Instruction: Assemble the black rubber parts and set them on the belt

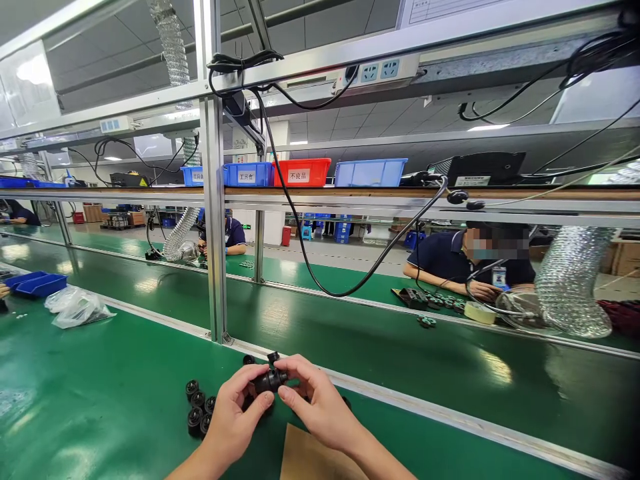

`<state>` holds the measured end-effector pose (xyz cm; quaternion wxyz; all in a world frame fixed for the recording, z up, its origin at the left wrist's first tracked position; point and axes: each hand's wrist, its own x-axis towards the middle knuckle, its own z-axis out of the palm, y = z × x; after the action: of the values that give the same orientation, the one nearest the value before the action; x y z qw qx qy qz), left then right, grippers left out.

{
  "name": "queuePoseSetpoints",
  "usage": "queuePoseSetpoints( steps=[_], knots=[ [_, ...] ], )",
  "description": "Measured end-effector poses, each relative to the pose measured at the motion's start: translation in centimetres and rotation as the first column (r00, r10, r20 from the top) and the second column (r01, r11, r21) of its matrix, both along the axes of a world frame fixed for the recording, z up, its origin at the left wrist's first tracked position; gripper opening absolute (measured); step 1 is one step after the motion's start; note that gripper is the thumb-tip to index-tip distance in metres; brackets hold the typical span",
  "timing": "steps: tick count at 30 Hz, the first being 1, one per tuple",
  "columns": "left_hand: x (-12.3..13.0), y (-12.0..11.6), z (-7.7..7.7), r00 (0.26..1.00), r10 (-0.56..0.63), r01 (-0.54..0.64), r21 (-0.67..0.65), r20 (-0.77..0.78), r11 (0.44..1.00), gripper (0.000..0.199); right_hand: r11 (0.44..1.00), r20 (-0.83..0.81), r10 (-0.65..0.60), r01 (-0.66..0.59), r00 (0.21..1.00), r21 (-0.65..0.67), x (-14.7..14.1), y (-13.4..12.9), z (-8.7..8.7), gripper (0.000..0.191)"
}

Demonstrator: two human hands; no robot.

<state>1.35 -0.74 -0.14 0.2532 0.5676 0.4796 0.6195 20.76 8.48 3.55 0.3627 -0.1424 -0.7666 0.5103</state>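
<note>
My left hand (pixel 235 417) and my right hand (pixel 315 403) meet over the green bench, both pinching one small black plastic part (pixel 269 380) between fingertips. A little black tab (pixel 273 358) sticks up from its top. Several similar round black parts (pixel 199 407) stand in a cluster on the mat just left of my left hand, and one more black part (pixel 249 360) lies behind it. A brown cardboard piece (pixel 313 457) lies under my right wrist.
An aluminium post (pixel 215 220) rises just behind my hands. A green conveyor belt (pixel 400 347) runs across beyond it. A plastic bag (pixel 77 308) and blue tray (pixel 37 283) sit far left. Two people work across the line; a silver duct (pixel 570 280) hangs at right.
</note>
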Motion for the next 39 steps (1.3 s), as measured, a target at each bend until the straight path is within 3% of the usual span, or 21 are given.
queuePoseSetpoints(
  steps=[7,13,17,23,26,30,33,36,39],
  knots=[
    [0.5,-0.3,0.9,1.000,0.015,-0.015,-0.019,0.001,1.000,0.032,0.976,0.059,-0.013,0.000,0.998,0.217,0.6,0.2,1.1,0.035],
    [0.5,-0.4,1.3,0.999,0.011,-0.012,-0.039,-0.046,0.999,0.030,0.869,0.144,-0.079,-0.002,0.986,0.494,1.3,0.9,1.2,0.036],
    [0.3,-0.3,1.2,0.997,0.005,-0.010,-0.060,-0.077,0.998,0.031,0.810,0.188,-0.156,0.017,0.970,0.586,1.4,1.5,0.7,0.037],
    [0.4,-0.4,1.3,0.998,0.011,-0.015,-0.072,-0.065,0.997,0.032,0.725,0.140,-0.125,-0.006,0.982,0.689,1.2,1.7,0.1,0.030],
    [0.4,-0.4,1.4,0.996,-0.002,-0.004,-0.059,-0.092,0.998,0.029,0.694,0.162,-0.170,0.002,0.972,0.720,1.3,1.6,-0.2,0.020],
    [0.4,-0.5,1.3,0.987,-0.006,0.006,-0.002,-0.161,1.000,0.028,0.682,0.217,-0.261,0.021,0.941,0.731,1.6,1.4,0.2,0.010],
    [0.3,-0.6,1.4,0.986,0.012,-0.010,0.013,-0.164,1.000,0.029,0.688,0.249,-0.218,-0.032,0.944,0.725,1.8,1.1,1.0,0.014],
    [0.2,-0.7,1.7,0.983,0.020,-0.016,0.022,-0.183,1.000,0.030,0.718,0.279,-0.170,-0.075,0.945,0.692,1.7,0.6,1.5,0.021],
    [0.1,-0.7,2.0,0.971,0.003,0.013,0.069,-0.238,0.998,0.032,0.742,0.301,-0.251,-0.017,0.920,0.671,1.2,0.3,1.2,0.015]
  ],
)
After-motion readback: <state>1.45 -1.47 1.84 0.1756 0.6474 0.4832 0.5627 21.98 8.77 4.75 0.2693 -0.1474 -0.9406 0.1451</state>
